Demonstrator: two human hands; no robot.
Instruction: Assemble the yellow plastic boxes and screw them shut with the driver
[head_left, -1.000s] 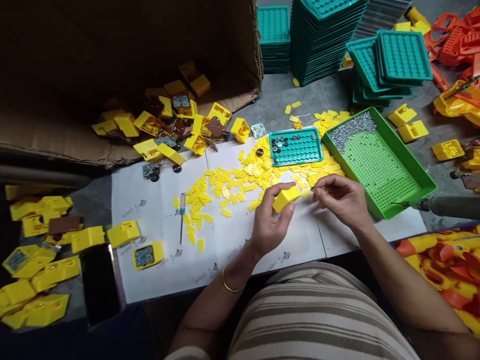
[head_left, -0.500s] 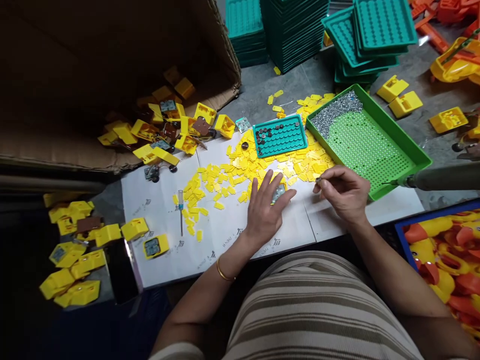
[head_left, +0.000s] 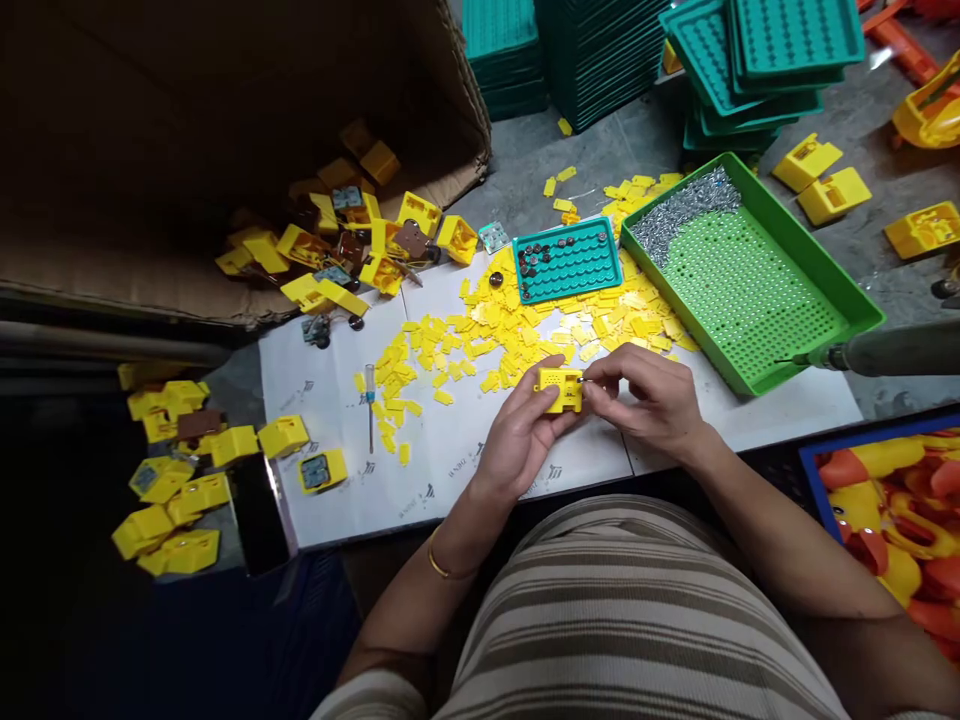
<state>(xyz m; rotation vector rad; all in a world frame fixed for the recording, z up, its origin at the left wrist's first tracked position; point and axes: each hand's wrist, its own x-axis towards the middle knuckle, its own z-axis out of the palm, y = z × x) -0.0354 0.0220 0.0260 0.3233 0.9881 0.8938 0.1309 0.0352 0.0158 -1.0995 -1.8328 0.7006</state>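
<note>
My left hand (head_left: 521,435) grips a small yellow plastic housing (head_left: 555,381) over the table, its side with small holes and a recess turned up. My right hand (head_left: 649,400) pinches a small dark piece (head_left: 583,380) against the recess on the housing's right side; fingertips partly hide it. Just beyond the hands lies a teal tray (head_left: 577,275) with small round dark pieces, like button cells, in some of its hollows. Loose yellow flat pieces (head_left: 517,335) are scattered around that tray.
A green basket (head_left: 832,340) of small metal screws stands right, beside a power screwdriver (head_left: 900,352). A clear-handled screwdriver (head_left: 370,410), a phone (head_left: 257,515) and more yellow housings (head_left: 283,436) lie left. Teal tray stacks (head_left: 600,60) and a cardboard box (head_left: 450,120) stand behind.
My left hand has picked the yellow housing up from the table and turned it over. My right hand has moved left, bringing the small dark piece to the housing.
</note>
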